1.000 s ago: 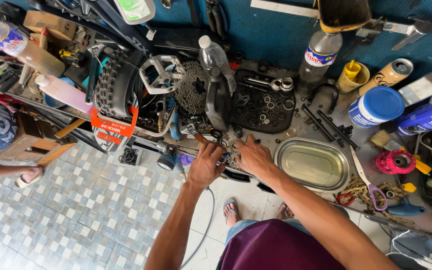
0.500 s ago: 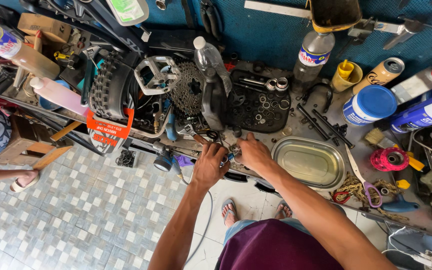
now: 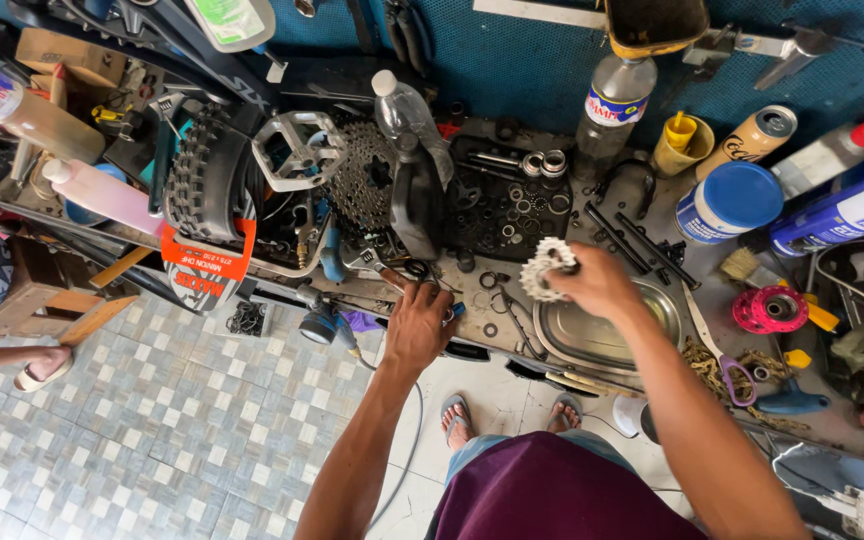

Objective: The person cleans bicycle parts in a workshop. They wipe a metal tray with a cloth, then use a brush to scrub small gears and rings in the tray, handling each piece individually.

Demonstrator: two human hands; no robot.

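Silver sprocket cluster (image 3: pixel 544 268) pinched in right hand (image 3: pixel 597 283) fingers, raised above oval steel tray (image 3: pixel 652 300) rim. Left hand (image 3: pixel 418 325) curled on tool handle at bench (image 3: pixel 652 225) front edge; parts crowd all sides.

A small silver toothed sprocket (image 3: pixel 544 268), pale and worn, is pinched upright in the right hand (image 3: pixel 597 282), lifted above the oval metal tray (image 3: pixel 592 345) at the counter's (image 3: pixel 652 225) front edge.
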